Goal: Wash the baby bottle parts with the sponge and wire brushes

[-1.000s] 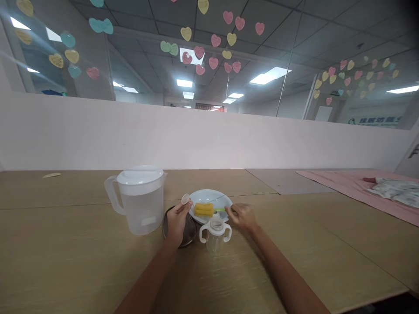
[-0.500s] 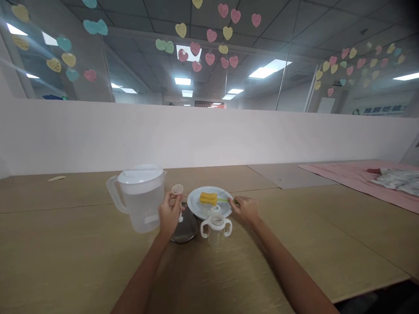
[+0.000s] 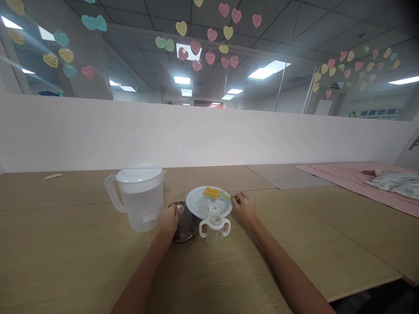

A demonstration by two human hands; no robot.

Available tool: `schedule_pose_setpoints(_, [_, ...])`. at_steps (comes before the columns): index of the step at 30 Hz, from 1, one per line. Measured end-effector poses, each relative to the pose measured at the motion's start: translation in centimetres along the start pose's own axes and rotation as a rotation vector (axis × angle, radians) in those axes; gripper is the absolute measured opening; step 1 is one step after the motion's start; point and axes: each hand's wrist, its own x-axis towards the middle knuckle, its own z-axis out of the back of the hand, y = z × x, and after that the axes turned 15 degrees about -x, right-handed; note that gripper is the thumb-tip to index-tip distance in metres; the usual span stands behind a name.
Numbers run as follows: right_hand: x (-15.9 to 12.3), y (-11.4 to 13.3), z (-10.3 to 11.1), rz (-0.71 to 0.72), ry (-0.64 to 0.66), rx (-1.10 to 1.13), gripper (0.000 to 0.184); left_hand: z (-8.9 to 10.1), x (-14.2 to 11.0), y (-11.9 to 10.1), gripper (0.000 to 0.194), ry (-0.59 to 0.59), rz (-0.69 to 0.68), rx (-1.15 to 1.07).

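Note:
My left hand (image 3: 168, 221) is closed at the left side of a dark metal dish (image 3: 187, 227). A small clear round bottle part (image 3: 180, 209) shows at its fingertips, mostly hidden. My right hand (image 3: 245, 206) pinches the thin green handle of a yellow sponge brush (image 3: 212, 192). The sponge head is over a white plate (image 3: 192, 205), on which a clear piece lies. In front of the plate stands a clear bottle (image 3: 215, 233) with two white handles and an open top. A white ring-shaped piece (image 3: 214, 209) sits just behind the bottle's mouth.
A lidded clear pitcher (image 3: 140, 205) stands left of my left hand. A pink cloth (image 3: 340, 179) with a patterned fabric (image 3: 397, 182) covers the far right. A low white wall (image 3: 203, 135) runs along the table's back. The table edge drops off at lower right.
My left hand has lowered the clear bottle part from above to the metal dish. The yellow sponge has shifted slightly toward the back of the plate, with my right hand still on its handle.

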Motion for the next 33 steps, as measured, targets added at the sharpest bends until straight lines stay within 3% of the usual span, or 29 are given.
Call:
schedule_pose_setpoints(3, [-0.1,0.0,0.0,0.055,-0.005,-0.012,0.039,-0.2,-0.2,-0.2,0.025,-0.049,-0.029,0.028])
schedule_pose_setpoints(7, [-0.2,-0.1,-0.2,0.145,-0.088,0.036,0.042,-0.7,-0.6,-1.3,0.028,-0.189,-0.269,-0.018])
schedule_pose_setpoints(12, [-0.2,-0.4,-0.3,0.243,-0.301,0.123,0.040,-2.0,-0.9,-2.4,0.030,-0.107,-0.532,-0.273])
schedule_pose_setpoints(18, [0.0,-0.9,-0.2,0.264,-0.424,0.110,0.036,-2.8,-1.2,-2.6,0.034,-0.026,-0.534,-0.268])
schedule_pose_setpoints(25, [0.5,-1.9,-0.4,0.179,-0.485,0.124,0.035,-2.0,-1.6,-3.5,0.042,0.050,-0.537,-0.168])
schedule_pose_setpoints(33, [0.7,-2.2,0.0,0.175,-0.545,0.163,0.034,-2.4,-1.3,-3.9,0.041,0.082,-0.549,-0.159])
